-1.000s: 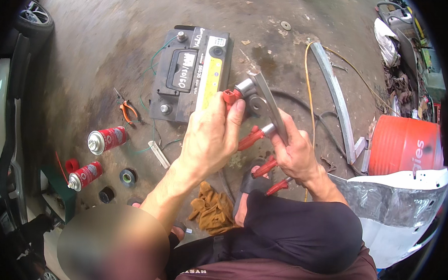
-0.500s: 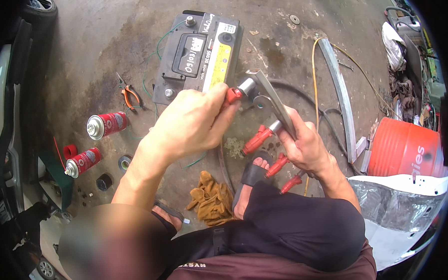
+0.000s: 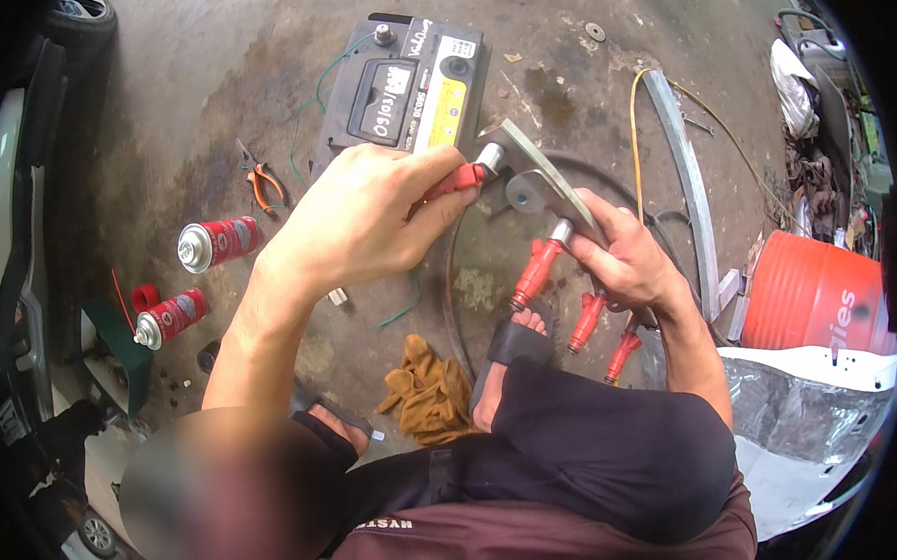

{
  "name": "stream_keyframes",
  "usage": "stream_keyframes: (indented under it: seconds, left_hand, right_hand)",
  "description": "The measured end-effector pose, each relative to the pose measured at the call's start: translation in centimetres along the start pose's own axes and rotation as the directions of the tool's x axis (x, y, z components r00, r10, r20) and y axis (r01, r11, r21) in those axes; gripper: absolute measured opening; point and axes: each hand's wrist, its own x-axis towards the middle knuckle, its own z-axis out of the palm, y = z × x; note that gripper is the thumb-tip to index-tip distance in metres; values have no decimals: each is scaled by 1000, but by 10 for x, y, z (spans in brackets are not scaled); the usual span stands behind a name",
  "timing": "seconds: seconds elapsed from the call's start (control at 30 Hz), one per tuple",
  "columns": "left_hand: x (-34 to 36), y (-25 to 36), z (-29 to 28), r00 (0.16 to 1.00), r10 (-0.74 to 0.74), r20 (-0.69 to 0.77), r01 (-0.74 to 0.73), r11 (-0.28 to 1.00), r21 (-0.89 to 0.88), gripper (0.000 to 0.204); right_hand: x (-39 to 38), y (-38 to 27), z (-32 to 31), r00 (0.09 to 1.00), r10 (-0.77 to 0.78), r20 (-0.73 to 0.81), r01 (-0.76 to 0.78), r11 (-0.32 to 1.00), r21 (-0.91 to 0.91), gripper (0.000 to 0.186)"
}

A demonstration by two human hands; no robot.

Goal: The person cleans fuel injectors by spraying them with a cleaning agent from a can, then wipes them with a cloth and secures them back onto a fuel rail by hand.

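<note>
A grey metal fuel rail (image 3: 549, 166) slants through the middle of the view with red fuel injectors seated along it. My right hand (image 3: 630, 257) is closed around its nearer part. At the far end, my left hand (image 3: 371, 213) grips a red injector (image 3: 456, 183) between thumb and fingers, its silver tip meeting the rail. Three more injectors hang from the rail toward my foot: one (image 3: 536, 274) before my right hand, another (image 3: 587, 322) below that hand and the last (image 3: 624, 356) nearest my knee. My left fingertips are partly hidden.
Beyond my hands a car battery (image 3: 369, 68) sits on the concrete floor with a green wire. Pliers (image 3: 261, 188), two red spray cans (image 3: 229, 239) and a brown glove (image 3: 421, 391) lie nearer. A metal bar (image 3: 686, 170) and red drum (image 3: 809, 294) are at right.
The fuel rail has tilted, and its lower injectors have swung right along with my right hand. My left hand has shifted slightly up, still on the end injector, which now lies flatter.
</note>
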Motion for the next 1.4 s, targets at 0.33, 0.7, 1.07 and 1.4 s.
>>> stream_keyframes:
  seconds: [0.33,0.7,1.07,1.4]
  left_hand:
    - [-3,5,41,918,-334,-214,253,909,-331,22]
    - [-7,14,55,833,-534,-145,381,743,-550,30]
    - [-5,3,33,900,-412,-140,344,871,-350,26]
    - [-2,6,43,894,-393,-214,324,899,-296,21]
  right_hand:
    - [0,-3,29,972,-115,-206,93,989,-118,49]
    - [-5,-6,35,963,-97,-251,56,985,-163,48]
    - [-3,2,21,970,66,-233,-54,997,58,37]
    - [1,-5,27,975,-55,-217,26,991,-134,45]
